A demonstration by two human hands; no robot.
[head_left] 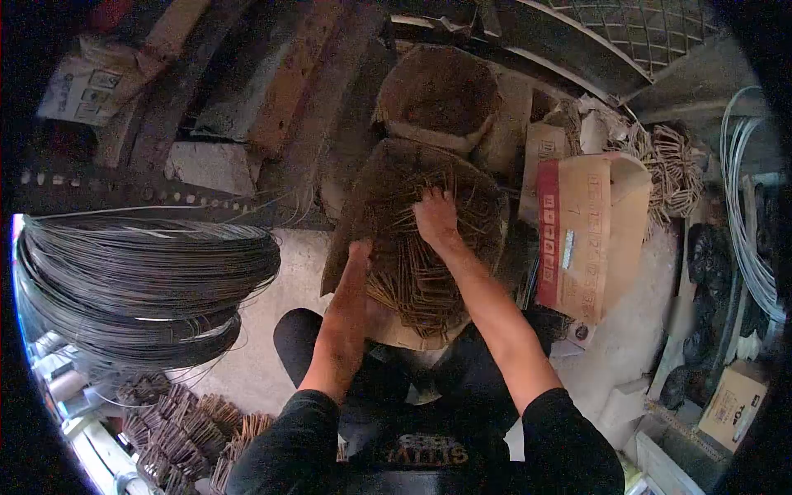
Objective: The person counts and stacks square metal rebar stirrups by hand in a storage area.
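Several bent, rust-brown metal rods (425, 280) lie in rows in an open sack-lined box (351, 239) between the knees. Over the far part of the pile is my right hand (436, 216), its fingers curled down among loose rods; what they hold is too small to make out. My left hand (360, 249) is at the left side of the pile, by the sack's edge, with its fingers mostly hidden. Just beyond the box stands a round, brown-lined container (441, 95).
A large coil of dark wire (148, 280) is at the left. Bundled bent rods (177, 429) lie at the lower left. An open cardboard box (590, 235) stands at the right, with more rod bundles (676, 169) behind it. Pale wire (742, 214) hangs far right.
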